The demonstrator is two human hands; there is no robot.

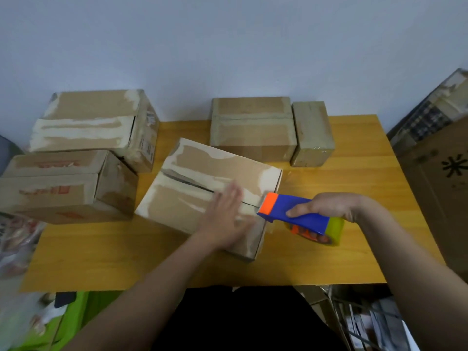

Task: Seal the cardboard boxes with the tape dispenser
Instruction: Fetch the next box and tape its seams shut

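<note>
Tape dispenser (295, 211) points left (toward box (202, 178)).

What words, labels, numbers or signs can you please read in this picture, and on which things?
No text can be read.
Red print on the brown cardboard box at near left: blurred.
White shipping labels on the large taped cardboard box at far left: too small.
Black asterisk-like sign, a symbol without words, on the big brown carton at right.
Blue and orange tape dispenser: no text visible.
</note>
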